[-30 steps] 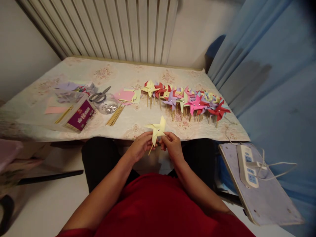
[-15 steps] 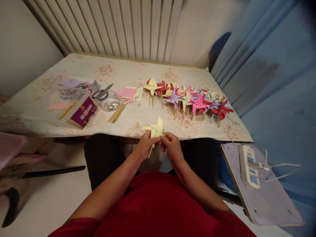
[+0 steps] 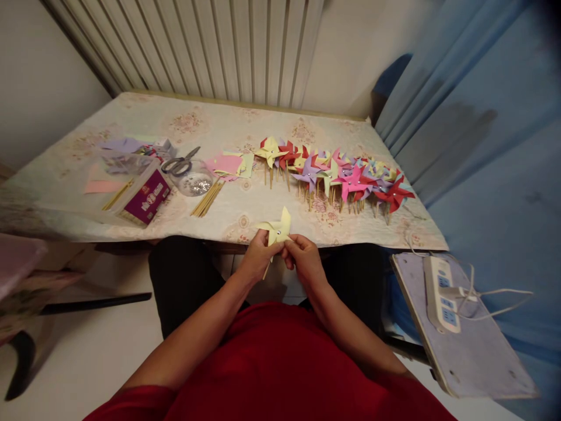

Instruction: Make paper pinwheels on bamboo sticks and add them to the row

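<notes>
A pale yellow paper pinwheel [image 3: 280, 227] with a shiny pin at its centre is held between my two hands, just off the table's front edge. My left hand [image 3: 258, 256] is closed on it from the left, around the stick below the blades. Fingertips of my right hand [image 3: 304, 255] pinch its lower right blade. The thin wooden stick slants down under my left hand; its upper part is hidden by the paper and fingers.
On the flowered tablecloth [image 3: 210, 126], many finished pinwheels [image 3: 353, 184] stand at the right. Wooden sticks [image 3: 207, 199], a bowl of pins [image 3: 197, 184], scissors [image 3: 180, 164], paper sheets [image 3: 228, 164] and a purple-labelled box [image 3: 146, 196] lie left. A power strip [image 3: 442, 295] rests on a board at right.
The pinwheel's blades have turned slightly clockwise, the top one leaning more to the right. Both hands stay in nearly the same place and keep their hold.
</notes>
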`<move>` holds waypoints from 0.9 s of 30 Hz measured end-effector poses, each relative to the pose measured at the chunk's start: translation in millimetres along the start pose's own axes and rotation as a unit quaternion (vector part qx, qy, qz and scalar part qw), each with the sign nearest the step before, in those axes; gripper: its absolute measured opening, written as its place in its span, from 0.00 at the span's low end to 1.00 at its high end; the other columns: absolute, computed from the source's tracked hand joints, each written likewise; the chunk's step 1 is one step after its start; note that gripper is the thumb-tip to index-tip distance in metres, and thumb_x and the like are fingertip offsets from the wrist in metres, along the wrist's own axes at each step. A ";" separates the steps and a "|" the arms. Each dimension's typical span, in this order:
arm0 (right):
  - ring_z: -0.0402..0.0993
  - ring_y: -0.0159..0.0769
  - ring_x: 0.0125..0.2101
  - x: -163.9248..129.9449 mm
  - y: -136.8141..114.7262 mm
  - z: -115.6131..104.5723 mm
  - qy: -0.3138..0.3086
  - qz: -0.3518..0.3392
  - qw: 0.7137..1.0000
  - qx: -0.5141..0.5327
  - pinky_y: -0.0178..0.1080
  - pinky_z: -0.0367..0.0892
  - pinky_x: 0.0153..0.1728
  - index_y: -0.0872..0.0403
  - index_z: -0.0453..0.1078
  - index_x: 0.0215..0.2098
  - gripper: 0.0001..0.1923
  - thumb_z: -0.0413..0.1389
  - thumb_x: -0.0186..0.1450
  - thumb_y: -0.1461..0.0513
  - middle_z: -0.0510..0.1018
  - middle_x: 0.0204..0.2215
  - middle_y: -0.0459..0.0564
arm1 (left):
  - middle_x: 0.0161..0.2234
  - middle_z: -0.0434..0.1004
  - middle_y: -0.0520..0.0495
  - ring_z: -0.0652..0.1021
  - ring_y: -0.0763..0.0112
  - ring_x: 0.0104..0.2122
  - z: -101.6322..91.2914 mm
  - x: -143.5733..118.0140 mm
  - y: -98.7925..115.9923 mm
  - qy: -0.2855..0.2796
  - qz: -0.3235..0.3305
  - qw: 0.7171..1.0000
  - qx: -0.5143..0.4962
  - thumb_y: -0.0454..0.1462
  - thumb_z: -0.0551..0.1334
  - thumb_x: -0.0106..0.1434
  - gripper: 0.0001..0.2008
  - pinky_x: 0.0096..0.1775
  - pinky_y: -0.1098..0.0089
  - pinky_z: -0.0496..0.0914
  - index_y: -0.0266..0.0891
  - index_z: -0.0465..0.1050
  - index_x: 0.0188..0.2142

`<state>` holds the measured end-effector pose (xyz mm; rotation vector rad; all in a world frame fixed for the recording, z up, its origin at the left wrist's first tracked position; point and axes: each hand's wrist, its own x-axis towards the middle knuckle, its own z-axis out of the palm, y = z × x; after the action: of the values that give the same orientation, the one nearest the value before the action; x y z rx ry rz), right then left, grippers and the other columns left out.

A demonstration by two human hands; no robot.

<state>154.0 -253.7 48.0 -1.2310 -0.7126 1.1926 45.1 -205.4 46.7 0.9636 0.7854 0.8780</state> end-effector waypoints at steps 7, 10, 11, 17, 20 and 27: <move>0.59 0.24 0.11 -1.3 -1.4 -2.3 -0.033 0.014 0.999 -0.008 0.30 0.50 0.13 0.54 0.70 0.33 0.11 0.56 0.59 0.54 0.70 0.16 0.39 | 0.29 0.74 0.51 0.74 0.71 0.30 -1.0 -0.3 -0.1 0.007 0.003 1.000 0.006 0.34 0.67 0.50 0.17 0.35 0.71 0.67 0.37 0.68 0.40; 0.58 0.25 0.11 -0.5 -1.5 -3.8 -0.041 0.027 0.999 -0.016 0.30 0.50 0.12 0.54 0.70 0.32 0.12 0.56 0.59 0.54 0.69 0.15 0.39 | 0.30 0.74 0.51 0.73 0.72 0.30 -0.8 -0.3 0.5 0.002 0.010 1.000 0.013 0.35 0.67 0.51 0.16 0.34 0.71 0.66 0.37 0.68 0.39; 0.58 0.24 0.11 -0.1 -1.5 -4.4 -0.046 0.030 0.998 -0.017 0.30 0.50 0.12 0.54 0.70 0.32 0.12 0.57 0.59 0.54 0.69 0.15 0.39 | 0.30 0.74 0.52 0.73 0.73 0.30 -0.7 -0.2 0.5 0.001 0.012 1.000 0.016 0.35 0.67 0.51 0.15 0.34 0.72 0.66 0.37 0.68 0.39; 0.58 0.24 0.10 1.3 -1.5 -6.7 -0.077 0.043 0.996 -0.003 0.28 0.50 0.11 0.54 0.70 0.30 0.10 0.58 0.58 0.55 0.70 0.15 0.39 | 0.31 0.74 0.52 0.72 0.74 0.28 -0.9 1.4 -2.6 -0.002 0.017 1.000 0.019 0.35 0.66 0.52 0.14 0.32 0.72 0.66 0.37 0.67 0.38; 0.58 0.24 0.10 1.3 -0.8 -6.1 -0.070 0.049 0.996 -0.003 0.29 0.50 0.11 0.54 0.70 0.31 0.11 0.57 0.58 0.54 0.70 0.14 0.39 | 0.30 0.74 0.52 0.73 0.74 0.26 -1.3 2.1 -4.9 -0.006 0.003 1.000 0.011 0.35 0.66 0.52 0.16 0.31 0.71 0.67 0.38 0.67 0.40; 0.58 0.25 0.10 1.1 1.9 -2.6 -0.045 0.048 0.998 -0.015 0.29 0.49 0.11 0.54 0.69 0.31 0.12 0.56 0.58 0.53 0.70 0.14 0.39 | 0.27 0.74 0.52 0.76 0.68 0.29 0.9 0.4 -4.1 0.014 -0.017 1.000 -0.004 0.34 0.66 0.50 0.17 0.31 0.70 0.68 0.39 0.67 0.41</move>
<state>156.1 -253.7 45.3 -1.2550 -0.7470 1.3272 47.0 -206.7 43.2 0.9295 0.8194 0.8669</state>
